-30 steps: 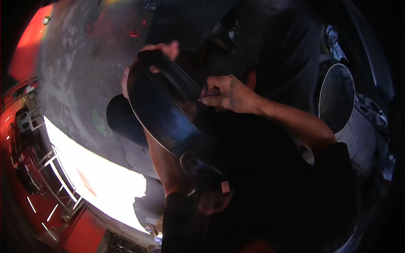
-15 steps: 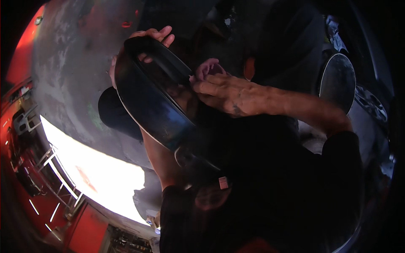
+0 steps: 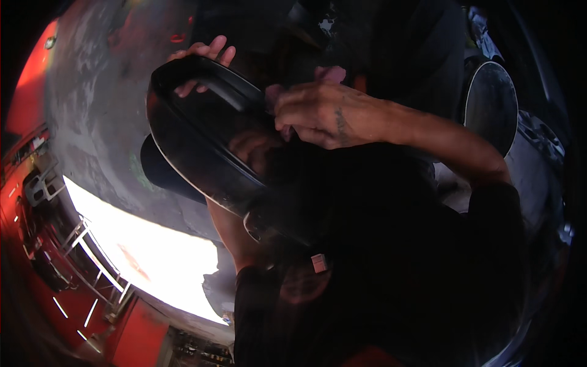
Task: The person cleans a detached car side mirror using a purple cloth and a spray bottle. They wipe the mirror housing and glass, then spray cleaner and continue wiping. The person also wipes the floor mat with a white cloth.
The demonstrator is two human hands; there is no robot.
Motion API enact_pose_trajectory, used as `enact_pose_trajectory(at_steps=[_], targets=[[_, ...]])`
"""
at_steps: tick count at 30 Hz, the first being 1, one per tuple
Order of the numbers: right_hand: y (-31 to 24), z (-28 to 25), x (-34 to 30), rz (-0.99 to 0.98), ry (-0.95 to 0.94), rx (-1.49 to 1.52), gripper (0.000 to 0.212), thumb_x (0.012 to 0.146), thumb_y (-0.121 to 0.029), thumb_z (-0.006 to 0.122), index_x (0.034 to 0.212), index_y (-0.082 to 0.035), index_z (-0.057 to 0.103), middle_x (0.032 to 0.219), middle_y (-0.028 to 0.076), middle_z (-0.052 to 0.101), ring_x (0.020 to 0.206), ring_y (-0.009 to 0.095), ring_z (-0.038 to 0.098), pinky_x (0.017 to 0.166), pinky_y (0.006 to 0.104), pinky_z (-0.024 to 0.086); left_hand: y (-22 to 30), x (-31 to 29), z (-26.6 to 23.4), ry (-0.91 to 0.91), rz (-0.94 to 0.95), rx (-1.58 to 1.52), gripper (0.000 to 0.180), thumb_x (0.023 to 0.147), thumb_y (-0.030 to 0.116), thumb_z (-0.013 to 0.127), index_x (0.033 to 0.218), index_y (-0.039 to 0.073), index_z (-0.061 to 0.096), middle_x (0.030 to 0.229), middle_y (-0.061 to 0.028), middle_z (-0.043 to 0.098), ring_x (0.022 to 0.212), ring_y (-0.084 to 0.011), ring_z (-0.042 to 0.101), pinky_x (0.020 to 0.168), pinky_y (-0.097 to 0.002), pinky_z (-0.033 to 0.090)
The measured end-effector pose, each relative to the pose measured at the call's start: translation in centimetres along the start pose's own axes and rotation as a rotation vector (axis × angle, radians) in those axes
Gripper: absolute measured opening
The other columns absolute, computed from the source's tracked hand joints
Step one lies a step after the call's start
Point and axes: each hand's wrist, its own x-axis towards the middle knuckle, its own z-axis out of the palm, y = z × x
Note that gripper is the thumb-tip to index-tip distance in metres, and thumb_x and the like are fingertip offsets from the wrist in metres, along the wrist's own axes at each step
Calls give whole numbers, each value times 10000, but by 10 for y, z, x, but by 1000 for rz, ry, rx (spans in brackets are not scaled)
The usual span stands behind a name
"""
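Both hands flank the work: we find a dark, glossy mirror unit (image 3: 202, 144) between them, tilted, its rounded end at upper left and its narrower stem end toward the dark shirt (image 3: 403, 263). The left hand (image 3: 215, 49) is at its upper end, the right hand (image 3: 324, 113) beside its right edge. The left forearm passes behind the lower rim.

Left hand: we see fingers spread and hooked behind the top edge, tips showing above it; we take it to be supporting the unit, though the palm and thumb are hidden. Pale finger shapes on the reflective face we read as reflections.

Right hand: we note fingers curled closely around a pink cloth (image 3: 331, 74), which sticks out above the knuckles and at the fingertips. The fingertips are close to the reflective face; we cannot tell whether the cloth touches it.

Against the frame half a second earlier: we record the unit shifted left, its blue sheen faded to near black and more of its reflective face on view. The left fingertips have shifted slightly left with it. The right fingers, then stretched out flatter, are now bent, and the cloth shows at two spots.
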Motion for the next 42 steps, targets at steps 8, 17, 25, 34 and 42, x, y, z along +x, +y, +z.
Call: enact_pose_trajectory(at_steps=[8,17,25,34,42], targets=[[-32,16,-25,65,-46,401,273,866,-37,642,1139,-35,657,1169,100,648,1166,269,602,963,391,492,14,-8,-18,-282,-142,-71,407,1069,197,370,1287,-76,579,861,-124,702,1168,-208,630,1311,-463,113],[-50,-24,-10,-140,357,152,336,775,-7,745,1111,6,734,1122,136,732,941,362,724,845,422,604,-30,-22,8,22,238,-7,554,1032,415,407,1337,-30,535,1251,-219,542,1163,-349,599,1097,-533,444],[-74,-13,8,-470,178,-584,294,668,-166,737,936,-60,797,973,20,664,1092,292,600,918,393,530,-39,-22,46,521,210,107,470,1005,371,517,1219,-24,654,1070,-132,697,961,-236,679,878,-378,571],[-80,2,78,-510,-749,163,117,793,-129,672,845,-27,695,903,80,658,949,262,582,840,383,501,-48,-8,26,524,115,178,552,1029,415,453,1255,-70,587,1109,-192,661,986,-327,690,925,-471,573],[-91,-25,7,-465,-419,43,279,791,-77,704,1047,32,726,1146,108,712,1100,330,655,898,458,564,-36,-26,47,619,185,125,320,974,312,650,1104,29,723,971,-68,744,849,-156,708,797,-312,582]])
